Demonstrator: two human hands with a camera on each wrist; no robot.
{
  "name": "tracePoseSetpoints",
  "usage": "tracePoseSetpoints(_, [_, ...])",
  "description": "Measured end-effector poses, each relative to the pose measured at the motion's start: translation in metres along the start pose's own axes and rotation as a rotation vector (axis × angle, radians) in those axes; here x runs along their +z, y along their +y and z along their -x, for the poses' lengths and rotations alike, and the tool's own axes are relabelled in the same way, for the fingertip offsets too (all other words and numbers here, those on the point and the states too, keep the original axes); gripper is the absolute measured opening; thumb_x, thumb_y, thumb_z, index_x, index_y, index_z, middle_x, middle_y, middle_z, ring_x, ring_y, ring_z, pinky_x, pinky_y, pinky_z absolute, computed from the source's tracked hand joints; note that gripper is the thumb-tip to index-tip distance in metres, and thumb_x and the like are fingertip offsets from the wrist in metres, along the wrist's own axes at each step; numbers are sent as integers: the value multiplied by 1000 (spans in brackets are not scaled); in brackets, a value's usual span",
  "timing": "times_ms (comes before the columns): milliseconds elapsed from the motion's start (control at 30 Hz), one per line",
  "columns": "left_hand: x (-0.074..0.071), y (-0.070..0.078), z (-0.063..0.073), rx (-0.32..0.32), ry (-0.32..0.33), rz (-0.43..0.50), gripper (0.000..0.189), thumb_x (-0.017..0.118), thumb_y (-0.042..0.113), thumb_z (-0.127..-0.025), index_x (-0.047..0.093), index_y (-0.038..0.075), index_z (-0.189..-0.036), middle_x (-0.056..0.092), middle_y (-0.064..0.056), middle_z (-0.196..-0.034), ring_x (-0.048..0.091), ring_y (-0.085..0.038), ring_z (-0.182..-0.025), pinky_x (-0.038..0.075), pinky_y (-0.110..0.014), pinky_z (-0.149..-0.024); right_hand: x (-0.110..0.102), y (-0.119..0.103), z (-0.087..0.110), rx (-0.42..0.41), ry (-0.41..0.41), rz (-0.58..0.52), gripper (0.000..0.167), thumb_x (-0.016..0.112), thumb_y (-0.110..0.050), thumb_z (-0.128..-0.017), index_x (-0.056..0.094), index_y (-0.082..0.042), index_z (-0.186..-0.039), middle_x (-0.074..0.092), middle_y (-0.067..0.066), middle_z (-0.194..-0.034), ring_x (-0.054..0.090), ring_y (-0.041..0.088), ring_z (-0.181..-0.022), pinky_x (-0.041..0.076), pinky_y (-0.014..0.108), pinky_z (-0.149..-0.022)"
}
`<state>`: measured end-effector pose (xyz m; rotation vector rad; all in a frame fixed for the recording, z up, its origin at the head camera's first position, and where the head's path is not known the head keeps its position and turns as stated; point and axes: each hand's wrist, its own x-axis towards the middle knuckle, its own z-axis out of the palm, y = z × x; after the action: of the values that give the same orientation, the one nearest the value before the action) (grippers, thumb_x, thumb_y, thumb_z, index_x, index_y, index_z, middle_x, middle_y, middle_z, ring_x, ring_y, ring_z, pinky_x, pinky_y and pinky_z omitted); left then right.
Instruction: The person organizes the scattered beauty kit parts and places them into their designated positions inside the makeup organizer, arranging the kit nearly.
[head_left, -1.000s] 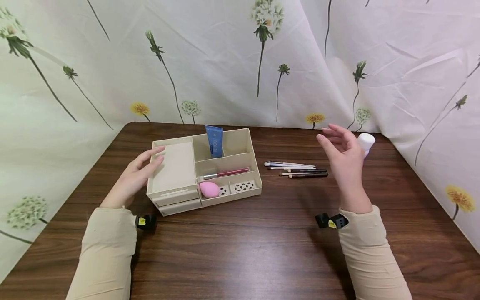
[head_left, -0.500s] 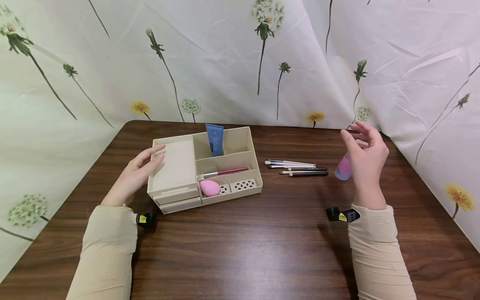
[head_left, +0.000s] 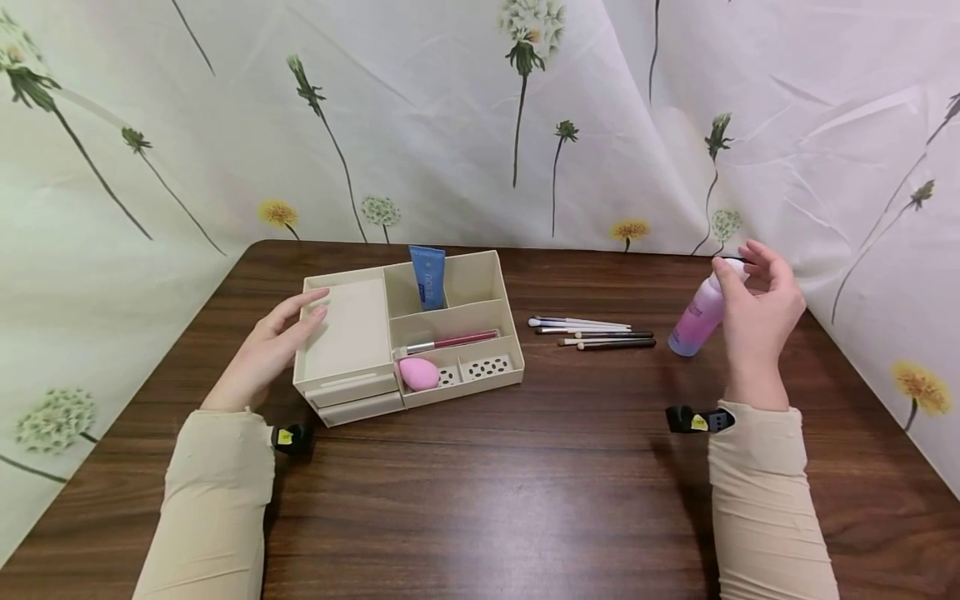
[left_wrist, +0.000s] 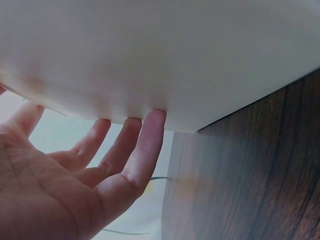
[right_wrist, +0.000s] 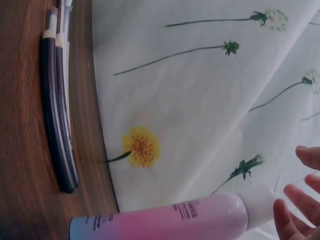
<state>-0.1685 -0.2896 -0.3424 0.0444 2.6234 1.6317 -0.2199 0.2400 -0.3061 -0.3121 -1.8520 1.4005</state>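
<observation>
My left hand [head_left: 266, 354] rests against the left side of a beige desk organizer [head_left: 348, 333], its fingers relaxed. In the left wrist view several fingertips [left_wrist: 154, 120] touch the pale wall. My right hand [head_left: 761, 321] is at the white cap [head_left: 726, 271] of an upright pink-to-blue bottle [head_left: 697, 321]. Thumb and fingers are spread apart around the cap's top; in the right wrist view a fingertip [right_wrist: 281, 212] lies right at the cap's edge. Makeup brushes [head_left: 592, 333] lie on the table left of the bottle.
In the organizer stand a blue tube [head_left: 429, 279], a brush with a red handle [head_left: 457, 342] and a pink makeup sponge [head_left: 418, 374]. The dark wood table [head_left: 487, 500] ends at a floral cloth [head_left: 450, 125] behind.
My right hand has moved right and slightly down past the brushes to the bottle's cap. The bottle, partly hidden before, now shows more fully. My left hand has stayed on the organizer.
</observation>
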Motion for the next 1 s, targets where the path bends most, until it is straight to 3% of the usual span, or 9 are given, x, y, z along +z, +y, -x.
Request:
tracePoseSetpoints(233, [1,1,0,6,-2,-2,59,44,48,-104,31,26,-156,18,-19,-163,41,-21,-127,49,-17,-78,-6,5,-4,31,-17,121,43,80,-21,-83,69,-16,-124,68,-6,-122,50,-4,-96,34,14,-82])
tracePoseSetpoints(367, [1,2,0,3,-4,1,59,43,49,-104,31,26,-156,18,-19,-163,38,-25,-131,49,-17,-78,-6,11,-6,74,-52,152,48,80,-24,-83,66,-17,-128,66,-6,-124,49,-6,-98,34,15,-84])
tracePoseSetpoints(667, [1,1,0,-7,-3,21,61,44,49,-103,30,23,-157,20,-19,-161,46,-3,-111,51,-20,-77,-5,23,-9,164,-121,195,61,78,-24,-85,55,-16,-140,58,-11,-113,50,-7,-90,43,15,-86])
tracePoseSetpoints(800, [1,-1,0,-12,0,8,61,44,50,-103,30,25,-157,18,-18,-162,44,-9,-118,50,-18,-78,-5,28,-11,182,-152,232,63,78,-25,-85,52,-15,-141,60,-8,-113,48,-8,-86,41,14,-82])
tracePoseSetpoints(1000, [0,-1,0,-13,2,-1,60,44,50,-103,30,26,-157,18,-17,-162,40,-19,-127,49,-17,-78,-6,32,-11,192,-196,316,63,77,-30,-86,52,-12,-141,61,9,-132,45,-8,-86,37,15,-79])
